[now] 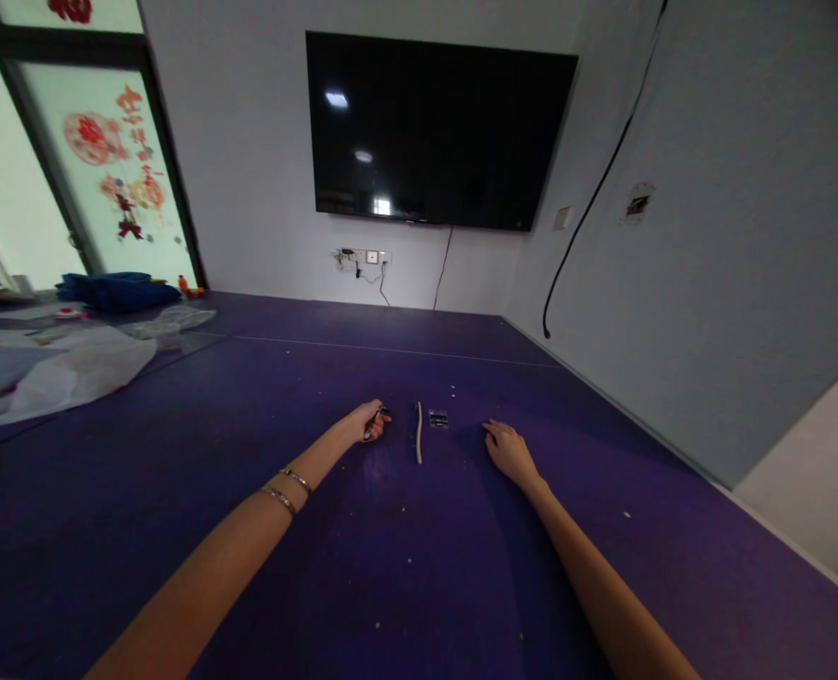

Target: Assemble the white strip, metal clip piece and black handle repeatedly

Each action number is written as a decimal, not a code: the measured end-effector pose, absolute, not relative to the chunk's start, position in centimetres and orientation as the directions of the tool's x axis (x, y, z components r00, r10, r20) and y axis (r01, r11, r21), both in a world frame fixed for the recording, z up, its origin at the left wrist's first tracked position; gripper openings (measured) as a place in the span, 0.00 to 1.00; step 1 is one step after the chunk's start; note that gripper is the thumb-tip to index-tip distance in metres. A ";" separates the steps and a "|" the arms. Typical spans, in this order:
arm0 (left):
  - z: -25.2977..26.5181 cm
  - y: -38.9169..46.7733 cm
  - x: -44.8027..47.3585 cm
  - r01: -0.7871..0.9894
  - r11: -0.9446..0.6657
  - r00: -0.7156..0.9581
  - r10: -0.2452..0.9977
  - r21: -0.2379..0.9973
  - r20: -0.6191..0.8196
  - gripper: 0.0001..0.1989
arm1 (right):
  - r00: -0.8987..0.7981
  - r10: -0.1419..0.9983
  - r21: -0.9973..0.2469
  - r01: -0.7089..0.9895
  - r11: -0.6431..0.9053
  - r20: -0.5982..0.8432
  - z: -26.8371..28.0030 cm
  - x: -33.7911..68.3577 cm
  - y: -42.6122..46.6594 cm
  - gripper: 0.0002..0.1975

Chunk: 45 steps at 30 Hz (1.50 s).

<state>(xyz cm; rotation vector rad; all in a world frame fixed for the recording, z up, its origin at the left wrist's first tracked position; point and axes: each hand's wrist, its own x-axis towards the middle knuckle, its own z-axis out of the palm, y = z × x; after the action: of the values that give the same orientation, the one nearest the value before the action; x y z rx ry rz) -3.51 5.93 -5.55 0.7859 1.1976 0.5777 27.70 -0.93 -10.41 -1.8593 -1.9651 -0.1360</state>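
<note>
My left hand (367, 422) is closed around a small dark and silver tool (369, 433), too small to name. Its dark end sticks out past my fingers. Just right of that hand, a pale, slim, slightly curved stick (419, 436) with a dark upper end lies lengthwise on the purple surface (419, 586). Beside the stick is a small clear flat pack (438, 419) with dark pieces in it. My right hand (509, 450) rests on the surface to the right of the pack, fingers loosely extended and apart from it, holding nothing.
White plastic sheeting (99, 364) and a dark blue cloth (117, 291) lie at the left. A television (439, 132) hangs on the far wall. A black cable (592, 194) dangles along the right wall. Small white scraps dot the surface.
</note>
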 end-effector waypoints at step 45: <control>-1.6 2.2 0.4 0.111 -0.215 0.326 0.930 0.970 0.169 0.07 | 0.006 0.926 -0.264 0.959 0.101 0.378 -10.0 27.3 -1.4 0.19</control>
<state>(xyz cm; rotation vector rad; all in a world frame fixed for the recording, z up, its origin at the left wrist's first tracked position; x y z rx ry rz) 0.38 2.21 -1.60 1.5940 0.9684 1.0306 27.32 -1.37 -10.04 -1.8373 -1.9322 -0.0982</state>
